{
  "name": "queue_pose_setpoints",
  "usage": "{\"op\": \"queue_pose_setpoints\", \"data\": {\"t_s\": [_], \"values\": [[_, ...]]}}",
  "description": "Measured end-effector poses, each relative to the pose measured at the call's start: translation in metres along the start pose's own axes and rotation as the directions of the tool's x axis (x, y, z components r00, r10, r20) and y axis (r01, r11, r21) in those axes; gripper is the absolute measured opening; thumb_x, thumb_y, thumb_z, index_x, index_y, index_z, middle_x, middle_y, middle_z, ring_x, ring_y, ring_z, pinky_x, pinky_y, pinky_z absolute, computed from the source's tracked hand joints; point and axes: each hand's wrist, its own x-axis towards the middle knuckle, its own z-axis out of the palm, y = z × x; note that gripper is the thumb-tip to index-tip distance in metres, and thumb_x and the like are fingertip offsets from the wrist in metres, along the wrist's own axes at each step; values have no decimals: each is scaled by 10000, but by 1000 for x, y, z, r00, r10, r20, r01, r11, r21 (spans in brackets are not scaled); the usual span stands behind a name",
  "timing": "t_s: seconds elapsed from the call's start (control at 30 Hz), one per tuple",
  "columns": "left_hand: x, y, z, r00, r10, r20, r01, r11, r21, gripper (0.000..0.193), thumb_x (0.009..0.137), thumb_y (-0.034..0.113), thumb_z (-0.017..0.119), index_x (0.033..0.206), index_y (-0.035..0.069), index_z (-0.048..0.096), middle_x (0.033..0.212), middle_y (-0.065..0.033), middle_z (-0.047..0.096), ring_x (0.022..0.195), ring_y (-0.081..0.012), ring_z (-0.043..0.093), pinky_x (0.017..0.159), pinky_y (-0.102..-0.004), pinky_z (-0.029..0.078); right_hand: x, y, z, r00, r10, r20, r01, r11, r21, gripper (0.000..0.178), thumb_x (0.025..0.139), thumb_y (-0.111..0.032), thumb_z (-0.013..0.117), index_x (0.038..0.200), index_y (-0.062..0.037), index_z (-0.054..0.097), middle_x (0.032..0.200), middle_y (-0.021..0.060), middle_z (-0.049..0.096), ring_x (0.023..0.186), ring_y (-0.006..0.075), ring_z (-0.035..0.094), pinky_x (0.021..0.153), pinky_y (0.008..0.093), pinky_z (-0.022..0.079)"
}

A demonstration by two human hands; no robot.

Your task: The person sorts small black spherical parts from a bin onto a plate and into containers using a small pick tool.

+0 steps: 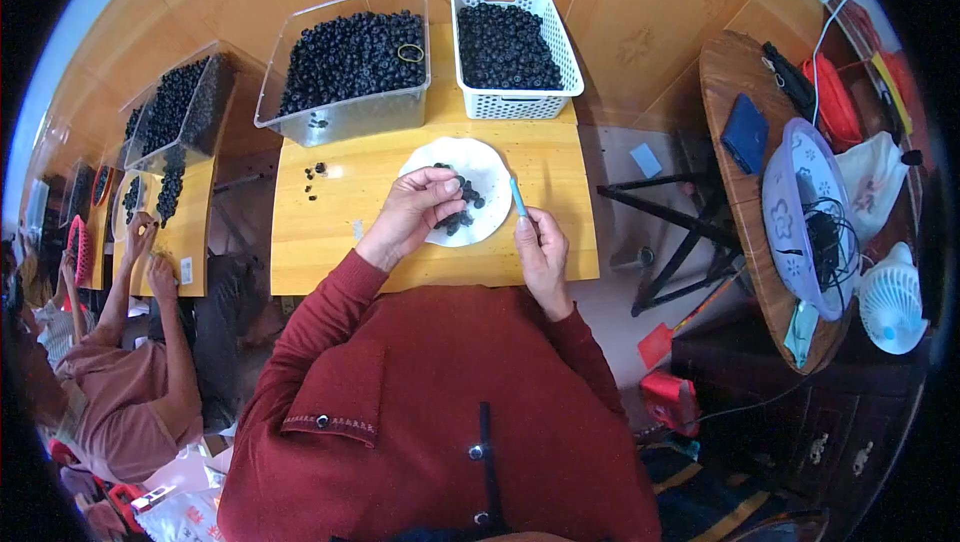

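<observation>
My left hand is over the left side of a white round plate, its thumb and fingers pinched together. Whatever is between those fingertips is too small to make out. Small black round pieces lie scattered on the plate. To the plate's right, my right hand is closed around a slim light-blue stick-like tool. The tool points up and slightly left, beside the plate's rim. A few more dark bits rest on the yellow wooden table, left of the plate.
Behind the plate stand a clear plastic bin and a white perforated basket, both filled with black pieces; a yellow ring lies in the bin. Leftward, another person works at a neighbouring table. A tilted round wooden table is rightward.
</observation>
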Motion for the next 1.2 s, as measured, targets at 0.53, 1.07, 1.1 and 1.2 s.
{"op": "queue_pose_setpoints", "data": {"t_s": [0.53,1.07,1.1,1.2], "values": [[16,-16,-2,998,-59,-1,59,998,-19,130,907,4,644,1035,22,660,972,-89,694,825,-169,695,768,-277,606,-7,2,-14,990,103,-95,-100,994,38,271,1000,-179,537,1129,52,590,877,5,594,782,63,505,702,236,439],[7,-13,-1,999,-12,48,17,993,-113,127,924,29,628,1048,42,656,952,-93,695,846,-178,696,796,-309,607,5,-14,0,999,-43,-4,42,986,-163,265,975,-202,589,1085,38,608,757,42,605,691,76,520,607,265,437],[6,-12,0,999,-16,39,20,993,-117,127,924,29,628,1048,42,656,952,-93,695,846,-178,696,796,-309,607,6,-20,3,999,-34,1,34,986,-162,265,975,-202,589,1085,38,608,757,42,605,691,76,520,607,265,437],[3,-11,-1,997,10,77,3,987,-160,146,925,50,635,1070,43,655,928,-90,699,860,-171,696,796,-320,612,10,-33,10,997,-53,53,60,989,-134,303,985,-232,598,1088,53,603,763,2,559,683,59,456,602,233,400]]}}
